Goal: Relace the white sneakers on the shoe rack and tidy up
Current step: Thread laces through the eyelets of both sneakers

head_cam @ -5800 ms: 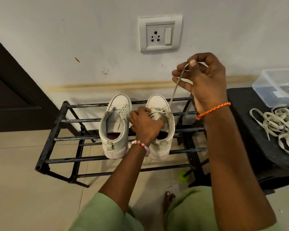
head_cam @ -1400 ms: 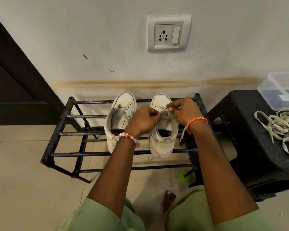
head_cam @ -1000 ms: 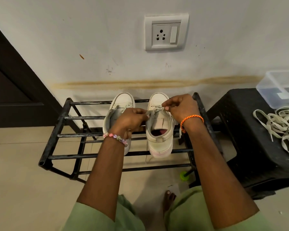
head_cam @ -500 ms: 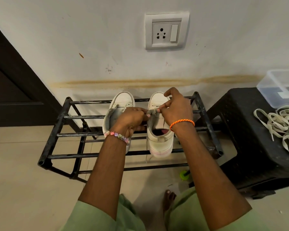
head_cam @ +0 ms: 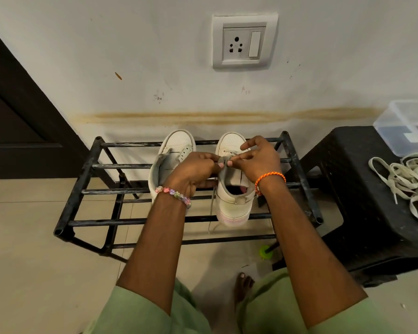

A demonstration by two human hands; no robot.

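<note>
Two white sneakers stand side by side, toes to the wall, on the top bars of a black metal shoe rack (head_cam: 82, 179). The left sneaker (head_cam: 176, 150) has no lace in it. Over the tongue of the right sneaker (head_cam: 232, 201), my left hand (head_cam: 193, 172) and my right hand (head_cam: 258, 160) meet, both pinching the grey-white lace (head_cam: 223, 160) between thumb and fingers. One loose end of that lace hangs down beside the right sneaker's heel, below the rack bars. My hands hide most of the eyelets.
A black plastic stool (head_cam: 362, 184) stands right of the rack, with a pile of loose white laces (head_cam: 410, 182) and a clear plastic box (head_cam: 408, 124) on it. A wall socket is above. A dark door is at left. A green cap (head_cam: 265, 251) lies on the tiled floor by my foot.
My right hand has come down from holding the lace high near the socket to the right sneaker's tongue. Both hands have since stayed together there, shifting slightly on the lace.
</note>
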